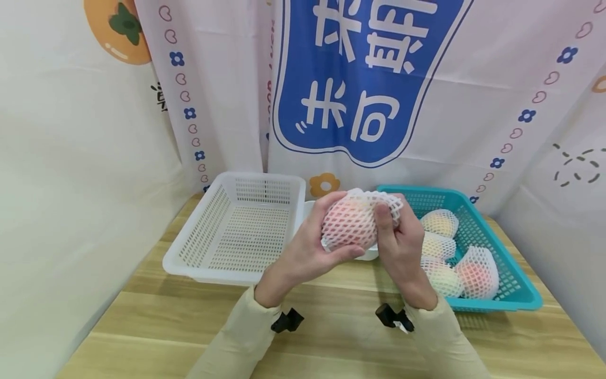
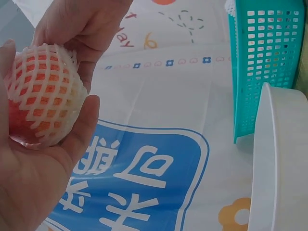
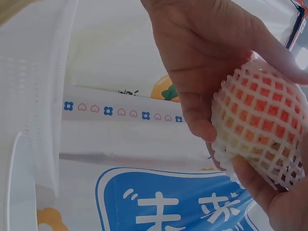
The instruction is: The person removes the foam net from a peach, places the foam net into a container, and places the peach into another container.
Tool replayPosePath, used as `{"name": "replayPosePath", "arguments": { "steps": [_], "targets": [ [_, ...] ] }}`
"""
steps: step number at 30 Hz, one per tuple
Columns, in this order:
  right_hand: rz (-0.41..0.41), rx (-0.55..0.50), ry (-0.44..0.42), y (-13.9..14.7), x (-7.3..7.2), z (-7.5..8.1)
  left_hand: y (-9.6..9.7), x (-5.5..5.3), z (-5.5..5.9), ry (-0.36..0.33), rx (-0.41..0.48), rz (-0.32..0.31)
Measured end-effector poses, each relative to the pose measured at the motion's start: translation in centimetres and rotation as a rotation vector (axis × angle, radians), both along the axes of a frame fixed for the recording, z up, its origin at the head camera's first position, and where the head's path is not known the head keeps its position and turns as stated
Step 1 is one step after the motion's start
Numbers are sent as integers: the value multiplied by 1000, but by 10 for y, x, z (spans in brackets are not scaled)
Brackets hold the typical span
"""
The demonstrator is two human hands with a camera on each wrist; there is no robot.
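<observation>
Both hands hold a red and yellow peach (image 1: 347, 223) wrapped in a white foam net (image 1: 389, 202), raised above the table. My left hand (image 1: 310, 234) cups the peach from the left, fingers behind it and thumb along its lower front. At the other end my right hand (image 1: 402, 245) pinches the net with the thumb in front; its other fingers are partly hidden. The left wrist view shows bare red skin on the peach (image 2: 21, 124) at one end of the net. Between the hands in the right wrist view, the net (image 3: 262, 113) covers most of the fruit.
A white perforated basket (image 1: 189, 245) stands on the wooden table (image 1: 331, 326) at left. The teal basket (image 1: 516, 263) at right holds several netted peaches (image 1: 478, 273). Partly hidden behind the hands is a white container (image 1: 371, 255). A printed cloth (image 1: 227, 105) hangs behind.
</observation>
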State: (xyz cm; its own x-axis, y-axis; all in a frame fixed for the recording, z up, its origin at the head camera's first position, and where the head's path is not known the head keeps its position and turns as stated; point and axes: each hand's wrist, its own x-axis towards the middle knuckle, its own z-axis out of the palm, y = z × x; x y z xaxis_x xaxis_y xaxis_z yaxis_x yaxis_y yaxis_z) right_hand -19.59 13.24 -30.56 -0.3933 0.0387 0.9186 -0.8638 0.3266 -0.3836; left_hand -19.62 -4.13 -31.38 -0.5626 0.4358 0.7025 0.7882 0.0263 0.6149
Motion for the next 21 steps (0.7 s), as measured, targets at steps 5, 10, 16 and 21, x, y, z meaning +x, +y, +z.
{"name": "replayPosePath", "arguments": {
  "steps": [5, 10, 16, 21],
  "targets": [
    [-43, 9, -26, 2, 0, 0, 2, 0, -5, -9, 5, -31],
    [-58, -61, 3, 2, 0, 3, 3, 1, -3, -2, 18, -75],
    [-75, -128, 12, 3, -2, 7, 1, 5, 2, 8, -12, -44],
    [-41, -148, -121, 6, -2, 12, 0, 4, 4, 63, -15, -60]
  ]
}}
